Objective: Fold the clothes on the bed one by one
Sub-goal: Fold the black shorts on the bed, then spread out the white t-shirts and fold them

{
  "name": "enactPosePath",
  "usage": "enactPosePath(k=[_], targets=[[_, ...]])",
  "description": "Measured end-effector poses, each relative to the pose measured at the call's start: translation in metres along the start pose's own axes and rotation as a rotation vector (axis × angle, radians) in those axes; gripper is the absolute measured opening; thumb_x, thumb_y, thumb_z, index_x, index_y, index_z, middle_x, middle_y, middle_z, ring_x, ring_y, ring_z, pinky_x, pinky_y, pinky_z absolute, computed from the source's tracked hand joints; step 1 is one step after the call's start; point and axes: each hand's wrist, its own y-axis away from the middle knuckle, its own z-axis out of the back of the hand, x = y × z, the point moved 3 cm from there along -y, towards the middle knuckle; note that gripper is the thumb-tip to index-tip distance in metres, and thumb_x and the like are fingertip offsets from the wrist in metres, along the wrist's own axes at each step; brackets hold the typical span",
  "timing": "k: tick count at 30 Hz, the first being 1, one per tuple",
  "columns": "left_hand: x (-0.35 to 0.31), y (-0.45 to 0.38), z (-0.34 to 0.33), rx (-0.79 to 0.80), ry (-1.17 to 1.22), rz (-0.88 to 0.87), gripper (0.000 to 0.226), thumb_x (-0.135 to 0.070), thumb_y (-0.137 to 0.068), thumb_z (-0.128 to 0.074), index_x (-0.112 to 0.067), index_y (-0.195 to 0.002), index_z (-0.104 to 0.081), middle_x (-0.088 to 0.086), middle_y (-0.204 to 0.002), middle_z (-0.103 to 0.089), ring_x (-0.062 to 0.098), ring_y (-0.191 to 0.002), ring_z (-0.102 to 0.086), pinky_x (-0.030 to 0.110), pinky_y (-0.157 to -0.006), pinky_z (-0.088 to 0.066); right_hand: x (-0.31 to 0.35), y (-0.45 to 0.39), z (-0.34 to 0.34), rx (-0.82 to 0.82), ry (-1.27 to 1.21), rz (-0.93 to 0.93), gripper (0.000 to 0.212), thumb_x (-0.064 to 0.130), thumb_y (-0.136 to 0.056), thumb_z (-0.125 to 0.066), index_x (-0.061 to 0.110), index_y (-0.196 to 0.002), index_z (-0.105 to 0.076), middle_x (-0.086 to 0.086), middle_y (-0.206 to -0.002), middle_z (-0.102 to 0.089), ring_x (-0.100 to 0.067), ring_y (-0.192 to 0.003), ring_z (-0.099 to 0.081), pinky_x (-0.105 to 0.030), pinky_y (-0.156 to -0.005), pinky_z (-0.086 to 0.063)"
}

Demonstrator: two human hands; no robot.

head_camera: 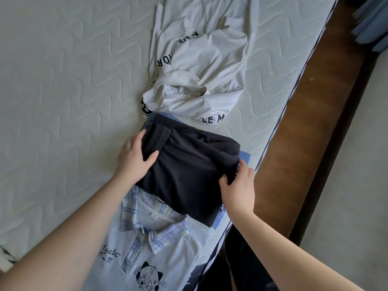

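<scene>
Two hands on a folded black garment point(189, 171), near the bed's point(63, 80) right edge.
Left hand point(134, 158) presses flat on its elastic-waist side; right hand point(239, 185) pinches the opposite edge. Blue denim point(244, 157) lies beneath, a crumpled white shirt point(197, 66) beyond, a plaid-collared shirt point(168, 244) nearer.

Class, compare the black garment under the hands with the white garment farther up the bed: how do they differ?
The black garment is folded into a compact block; the white garment lies crumpled and unfolded. Both hands hold the black one, while the white one is untouched. The white one carries black lettering; the black one looks plain. Both are on the mattress.
</scene>
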Motion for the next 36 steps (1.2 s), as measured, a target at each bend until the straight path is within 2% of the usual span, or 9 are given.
enactPosePath(k=[4, 7, 10, 15, 19, 23, 26, 32, 36], targets=[[-0.048, 0.024, -0.009, -0.27, -0.251, -0.389, 0.055, -0.031, -0.095, -0.047, -0.019, -0.147, -0.036, 0.006, -0.149, -0.038, 0.027, -0.137, -0.038, 0.043, -0.107, -0.034, 0.022, 0.008, -0.002, -0.228, 0.183, 0.325, 0.068, 0.014, -0.083, -0.065, 0.013, -0.146, -0.04, -0.008, -0.135, -0.049, -0.026, -0.125, -0.046, -0.044, -0.102, -0.037], [-0.06, 0.029, -0.026, -0.248, -0.391, -0.59, 0.052, -0.027, -0.1, -0.039, -0.018, -0.151, -0.032, 0.002, -0.16, -0.025, 0.021, -0.148, -0.02, 0.043, -0.118, -0.021, 0.033, 0.007, -0.02, -0.166, 0.353, 0.633, 0.069, 0.015, -0.085, -0.059, 0.01, -0.15, -0.036, -0.007, -0.151, -0.041, -0.026, -0.141, -0.036, -0.044, -0.114, -0.029], [-0.051, 0.028, -0.043, -0.157, -0.545, -0.648, 0.056, -0.037, -0.103, -0.032, -0.02, -0.155, -0.02, 0.0, -0.163, -0.014, 0.018, -0.15, -0.013, 0.046, -0.12, -0.017, 0.03, -0.001, -0.041, -0.013, 0.553, 0.856, 0.063, 0.02, -0.092, -0.056, 0.012, -0.151, -0.035, -0.004, -0.158, -0.033, -0.022, -0.147, -0.027, -0.043, -0.12, -0.019], [-0.036, 0.014, -0.055, -0.08, -0.616, -0.552, 0.059, -0.044, -0.103, -0.028, -0.021, -0.156, -0.015, 0.0, -0.163, -0.012, 0.018, -0.15, -0.012, 0.048, -0.12, -0.016, 0.019, -0.041, -0.042, 0.104, 0.687, 0.687, 0.062, 0.047, -0.1, -0.038, 0.02, -0.154, -0.028, -0.003, -0.162, -0.02, -0.021, -0.15, -0.017, -0.042, -0.123, -0.008], [-0.044, 0.01, -0.054, -0.052, -0.604, -0.535, 0.058, -0.045, -0.102, -0.03, -0.021, -0.154, -0.024, 0.0, -0.162, -0.019, 0.018, -0.149, -0.016, 0.048, -0.119, -0.018, 0.021, -0.051, -0.033, 0.177, 0.714, 0.695, 0.064, 0.054, -0.1, -0.026, 0.023, -0.156, -0.022, -0.002, -0.164, -0.015, -0.019, -0.151, -0.011, -0.038, -0.123, -0.002], [-0.064, -0.001, -0.034, -0.189, -0.453, -0.567, 0.042, -0.038, -0.1, -0.038, -0.017, -0.129, -0.06, 0.004, -0.136, -0.055, 0.023, -0.129, -0.049, 0.043, -0.106, -0.034, 0.034, -0.048, -0.017, 0.09, 0.611, 0.766, 0.051, 0.04, -0.097, -0.055, 0.011, -0.14, -0.053, -0.012, -0.149, -0.046, -0.03, -0.139, -0.042, -0.046, -0.116, -0.03], [-0.079, -0.019, -0.017, -0.323, -0.342, -0.546, 0.029, -0.028, -0.097, -0.046, -0.016, -0.116, -0.064, 0.003, -0.12, -0.06, 0.024, -0.113, -0.055, 0.039, -0.094, -0.038, 0.044, -0.059, -0.007, 0.031, 0.512, 0.786, 0.041, 0.033, -0.096, -0.06, 0.009, -0.129, -0.061, -0.011, -0.136, -0.057, -0.032, -0.125, -0.053, -0.045, -0.106, -0.039], [-0.075, -0.086, 0.016, -0.364, -0.074, -0.126, 0.036, -0.023, -0.097, -0.046, -0.015, -0.131, -0.055, 0.007, -0.133, -0.054, 0.03, -0.122, -0.05, 0.045, -0.092, -0.042, 0.076, -0.11, 0.011, 0.083, 0.26, 0.612, 0.045, 0.014, -0.095, -0.057, 0.015, -0.14, -0.051, -0.005, -0.141, -0.05, -0.028, -0.13, -0.046, -0.04, -0.107, -0.032], [-0.053, -0.132, 0.019, -0.096, -0.097, 0.112, 0.051, -0.036, -0.101, -0.038, -0.022, -0.149, -0.032, 0.011, -0.154, -0.031, 0.033, -0.139, -0.029, 0.051, -0.106, -0.034, 0.095, -0.147, 0.011, 0.146, 0.355, 0.62, 0.062, 0.023, -0.094, -0.059, 0.022, -0.151, -0.035, -0.006, -0.152, -0.036, -0.03, -0.135, -0.036, -0.046, -0.108, -0.033]])
